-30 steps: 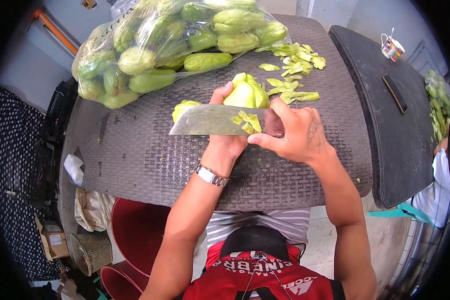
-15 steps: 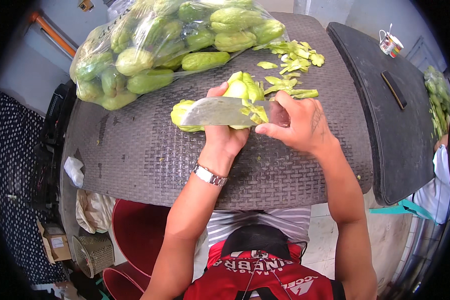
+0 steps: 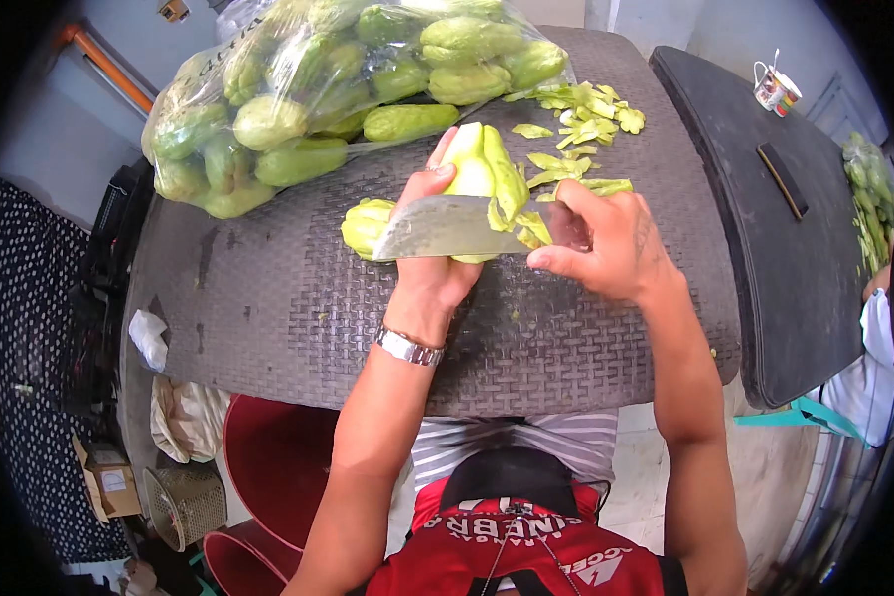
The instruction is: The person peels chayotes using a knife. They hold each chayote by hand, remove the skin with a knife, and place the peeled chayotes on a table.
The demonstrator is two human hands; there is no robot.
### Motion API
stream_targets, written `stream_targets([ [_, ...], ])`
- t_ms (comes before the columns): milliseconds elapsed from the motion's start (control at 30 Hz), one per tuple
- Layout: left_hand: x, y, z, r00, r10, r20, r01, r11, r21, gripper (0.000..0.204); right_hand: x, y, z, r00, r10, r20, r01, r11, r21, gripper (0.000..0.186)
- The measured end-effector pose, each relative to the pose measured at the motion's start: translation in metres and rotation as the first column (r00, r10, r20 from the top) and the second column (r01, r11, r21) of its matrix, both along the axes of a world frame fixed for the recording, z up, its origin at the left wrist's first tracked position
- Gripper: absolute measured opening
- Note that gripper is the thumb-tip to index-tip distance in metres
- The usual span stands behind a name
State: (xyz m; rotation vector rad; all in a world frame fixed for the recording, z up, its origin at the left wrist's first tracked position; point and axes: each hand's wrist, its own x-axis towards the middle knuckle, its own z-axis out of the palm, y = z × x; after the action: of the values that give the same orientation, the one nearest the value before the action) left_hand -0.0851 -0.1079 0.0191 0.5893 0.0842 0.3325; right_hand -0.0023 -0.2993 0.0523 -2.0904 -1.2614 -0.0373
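Note:
A pale green, partly peeled chayote stands tilted in my left hand, whose fingers wrap round it over the table. My right hand grips a broad kitchen knife close to the handle end of its blade. The blade lies across the chayote's lower part, its tip pointing left. A strip of peel hangs at the blade, with more bits stuck to the metal near my right hand. Another peeled chayote rests on the table left of my left hand, partly behind the knife tip.
A clear plastic bag of chayotes fills the table's far left. Peelings lie in a heap right of it. A black table beside mine bears a cup, a dark oblong object and another bag. Red bins stand below the near edge.
The held chayote shows more of its pale side and stands higher above the blade. The knife and my right hand have shifted slightly right and nearer me, and the peel strip is longer.

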Motion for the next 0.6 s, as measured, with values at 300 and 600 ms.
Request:
stream_targets([
  [300,-0.009,-0.005,0.011,0.996,-0.079,-0.050,0.083,0.991,0.101,0.063,0.029,-0.006,-0.012,0.988,-0.139,-0.071,0.139,0.990,-0.011,0.064],
  [600,0.001,0.004,-0.007,0.980,-0.122,-0.156,0.122,0.992,-0.005,0.060,0.010,0.005,-0.008,0.930,-0.088,-0.357,0.108,0.993,0.038,0.059],
])
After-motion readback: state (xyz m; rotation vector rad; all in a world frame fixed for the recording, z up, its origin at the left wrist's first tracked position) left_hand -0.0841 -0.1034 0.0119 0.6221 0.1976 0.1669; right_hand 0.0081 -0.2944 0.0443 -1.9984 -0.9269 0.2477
